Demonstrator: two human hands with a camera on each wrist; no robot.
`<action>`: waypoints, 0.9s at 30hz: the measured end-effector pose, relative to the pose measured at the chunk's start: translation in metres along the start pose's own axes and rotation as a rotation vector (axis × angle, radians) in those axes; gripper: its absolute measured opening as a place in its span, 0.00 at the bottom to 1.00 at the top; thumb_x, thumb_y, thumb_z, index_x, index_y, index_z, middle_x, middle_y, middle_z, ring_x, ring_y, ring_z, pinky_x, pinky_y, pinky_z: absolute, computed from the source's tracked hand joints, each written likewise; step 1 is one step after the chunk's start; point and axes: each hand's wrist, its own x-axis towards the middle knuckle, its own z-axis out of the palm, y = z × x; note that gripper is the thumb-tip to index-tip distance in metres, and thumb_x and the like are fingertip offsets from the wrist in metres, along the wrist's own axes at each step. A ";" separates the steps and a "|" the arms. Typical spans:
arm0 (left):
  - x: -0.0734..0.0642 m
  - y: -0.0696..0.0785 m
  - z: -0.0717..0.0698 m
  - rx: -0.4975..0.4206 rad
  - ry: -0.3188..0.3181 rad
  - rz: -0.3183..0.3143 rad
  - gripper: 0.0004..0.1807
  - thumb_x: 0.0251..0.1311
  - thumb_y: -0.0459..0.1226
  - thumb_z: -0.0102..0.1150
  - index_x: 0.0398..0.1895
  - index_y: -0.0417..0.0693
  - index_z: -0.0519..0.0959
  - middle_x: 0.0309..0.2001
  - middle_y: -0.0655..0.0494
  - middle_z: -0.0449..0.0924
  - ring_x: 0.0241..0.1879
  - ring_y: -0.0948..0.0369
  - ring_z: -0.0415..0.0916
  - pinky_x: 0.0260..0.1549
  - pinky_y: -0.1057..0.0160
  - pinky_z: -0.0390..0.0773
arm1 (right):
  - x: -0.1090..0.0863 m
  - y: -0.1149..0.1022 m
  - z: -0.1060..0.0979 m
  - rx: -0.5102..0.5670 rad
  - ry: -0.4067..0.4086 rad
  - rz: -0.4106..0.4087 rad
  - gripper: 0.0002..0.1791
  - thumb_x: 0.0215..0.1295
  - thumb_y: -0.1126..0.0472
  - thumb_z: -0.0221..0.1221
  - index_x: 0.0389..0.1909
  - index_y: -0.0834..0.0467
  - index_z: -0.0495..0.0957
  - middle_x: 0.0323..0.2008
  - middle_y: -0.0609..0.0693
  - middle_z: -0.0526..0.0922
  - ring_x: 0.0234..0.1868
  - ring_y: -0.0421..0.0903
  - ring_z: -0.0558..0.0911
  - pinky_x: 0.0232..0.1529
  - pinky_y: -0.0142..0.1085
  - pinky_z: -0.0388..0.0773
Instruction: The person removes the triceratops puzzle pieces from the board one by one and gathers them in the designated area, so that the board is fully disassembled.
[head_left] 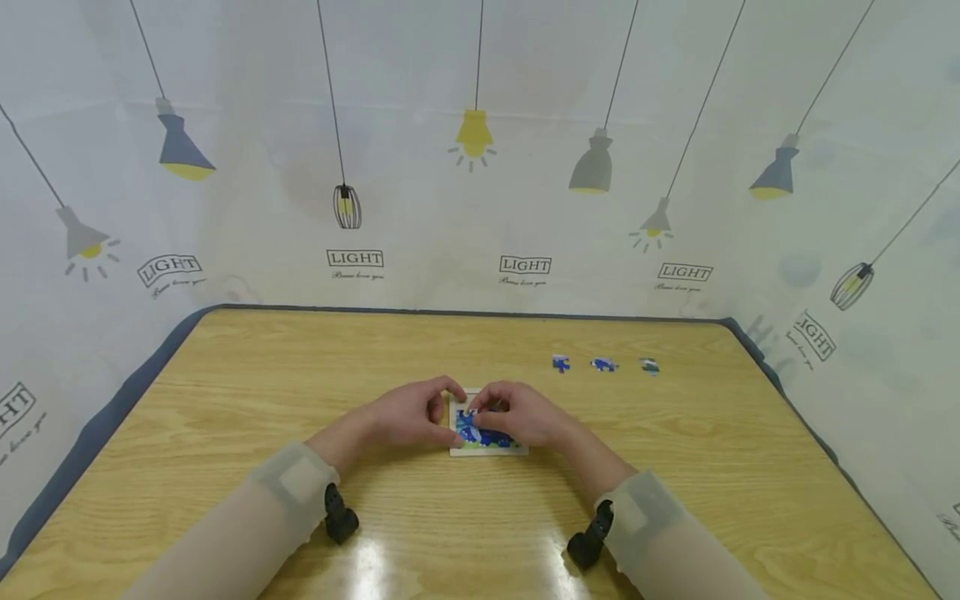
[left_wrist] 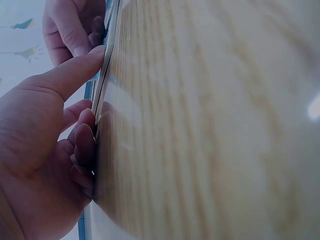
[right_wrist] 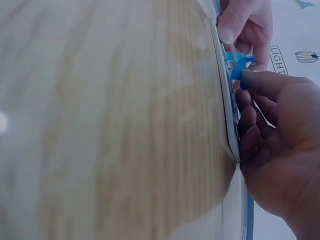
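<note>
A small jigsaw puzzle tray point(head_left: 489, 452) with a pale border and a blue picture lies flat on the table between the hands. My left hand point(head_left: 408, 412) holds the tray at its left side, thumb at the near corner and index finger at the far one. In the left wrist view the thumb point(left_wrist: 82, 70) presses on the tray's edge. My right hand point(head_left: 521, 412) pinches a blue jigsaw piece point(right_wrist: 241, 67), tilted up over the tray in the right wrist view. Its other fingers curl low beside the tray and hide part of the picture.
Three loose jigsaw pieces lie in a row toward the back right: a left one point(head_left: 561, 363), a middle one point(head_left: 603, 365) and a right one point(head_left: 649, 366). The wooden table point(head_left: 247, 375) ends at a wall covering point(head_left: 420, 167) printed with lamps.
</note>
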 end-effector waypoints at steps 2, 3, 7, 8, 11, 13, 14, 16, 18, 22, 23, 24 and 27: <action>0.000 0.000 0.000 0.002 -0.001 -0.003 0.32 0.63 0.51 0.80 0.67 0.60 0.77 0.36 0.57 0.77 0.34 0.60 0.73 0.42 0.58 0.73 | 0.000 0.000 0.000 0.011 -0.002 -0.001 0.07 0.80 0.54 0.65 0.50 0.50 0.87 0.44 0.46 0.85 0.45 0.44 0.80 0.52 0.40 0.75; 0.000 0.000 0.000 0.001 0.000 -0.009 0.32 0.63 0.51 0.80 0.67 0.61 0.77 0.36 0.57 0.77 0.34 0.60 0.73 0.42 0.58 0.73 | 0.000 0.001 -0.001 0.019 -0.005 -0.003 0.07 0.80 0.54 0.65 0.50 0.50 0.87 0.44 0.47 0.85 0.46 0.44 0.80 0.52 0.40 0.76; -0.001 0.000 0.000 -0.009 -0.002 -0.018 0.32 0.63 0.51 0.80 0.67 0.61 0.77 0.37 0.56 0.77 0.35 0.59 0.73 0.41 0.57 0.73 | -0.003 0.002 -0.004 0.051 0.001 -0.010 0.09 0.79 0.52 0.65 0.51 0.50 0.87 0.46 0.47 0.86 0.47 0.44 0.81 0.53 0.40 0.78; -0.001 0.000 0.001 -0.010 -0.002 -0.022 0.32 0.63 0.51 0.80 0.67 0.61 0.77 0.37 0.56 0.77 0.35 0.59 0.73 0.41 0.57 0.73 | -0.003 0.003 -0.006 0.065 0.008 -0.005 0.09 0.79 0.52 0.65 0.51 0.50 0.87 0.46 0.47 0.87 0.47 0.44 0.81 0.53 0.40 0.78; -0.002 0.000 0.002 -0.009 -0.004 -0.022 0.32 0.63 0.52 0.80 0.67 0.62 0.77 0.38 0.56 0.77 0.36 0.59 0.73 0.42 0.57 0.72 | -0.007 0.006 -0.011 0.108 0.043 0.003 0.08 0.79 0.52 0.65 0.51 0.49 0.87 0.45 0.47 0.87 0.46 0.46 0.82 0.52 0.40 0.78; -0.002 0.000 0.003 -0.005 0.000 -0.024 0.32 0.63 0.52 0.80 0.67 0.62 0.77 0.38 0.56 0.77 0.36 0.59 0.73 0.42 0.57 0.72 | -0.010 0.009 -0.015 0.144 0.071 0.007 0.08 0.80 0.52 0.65 0.52 0.49 0.87 0.44 0.48 0.87 0.45 0.48 0.82 0.49 0.39 0.78; -0.001 0.000 0.003 -0.003 0.004 -0.023 0.32 0.63 0.52 0.80 0.67 0.62 0.77 0.38 0.56 0.77 0.37 0.59 0.73 0.42 0.57 0.72 | -0.012 0.010 -0.018 0.161 0.084 0.003 0.09 0.80 0.52 0.64 0.54 0.49 0.87 0.44 0.50 0.87 0.44 0.48 0.82 0.47 0.39 0.78; -0.001 0.000 0.003 -0.008 0.009 -0.019 0.32 0.62 0.51 0.81 0.67 0.61 0.77 0.38 0.56 0.77 0.36 0.59 0.72 0.42 0.57 0.72 | -0.017 0.013 -0.025 0.194 0.104 -0.004 0.11 0.81 0.53 0.64 0.57 0.50 0.86 0.44 0.53 0.87 0.44 0.50 0.82 0.44 0.38 0.79; 0.000 0.000 0.003 -0.018 0.014 -0.020 0.32 0.62 0.51 0.81 0.66 0.60 0.78 0.37 0.56 0.77 0.36 0.59 0.72 0.42 0.57 0.72 | -0.021 0.016 -0.031 0.220 0.123 -0.006 0.12 0.82 0.54 0.63 0.60 0.50 0.84 0.44 0.55 0.87 0.43 0.51 0.84 0.42 0.38 0.81; 0.000 0.000 0.002 -0.027 0.011 -0.014 0.32 0.62 0.51 0.81 0.66 0.59 0.78 0.37 0.57 0.76 0.36 0.60 0.72 0.43 0.57 0.72 | -0.029 0.027 -0.045 0.218 0.156 0.016 0.13 0.81 0.58 0.64 0.61 0.52 0.83 0.44 0.57 0.87 0.44 0.50 0.87 0.45 0.39 0.87; 0.000 0.000 0.002 -0.027 0.010 -0.014 0.32 0.62 0.51 0.81 0.66 0.59 0.78 0.37 0.57 0.76 0.36 0.60 0.72 0.43 0.57 0.71 | -0.031 0.030 -0.049 0.200 0.164 0.023 0.13 0.80 0.59 0.65 0.61 0.53 0.83 0.45 0.56 0.88 0.44 0.49 0.87 0.47 0.39 0.87; 0.000 0.000 0.002 -0.026 0.010 -0.014 0.32 0.62 0.51 0.81 0.66 0.59 0.78 0.37 0.57 0.76 0.36 0.60 0.72 0.44 0.57 0.71 | -0.033 0.034 -0.052 0.185 0.170 0.033 0.14 0.79 0.59 0.66 0.60 0.54 0.84 0.46 0.56 0.88 0.44 0.48 0.87 0.48 0.39 0.88; -0.001 0.000 0.002 -0.023 0.011 -0.014 0.32 0.62 0.51 0.81 0.67 0.59 0.78 0.37 0.57 0.76 0.37 0.60 0.72 0.44 0.57 0.71 | -0.038 0.045 -0.064 0.107 0.189 0.071 0.16 0.76 0.58 0.69 0.61 0.53 0.84 0.48 0.55 0.88 0.43 0.46 0.86 0.45 0.38 0.86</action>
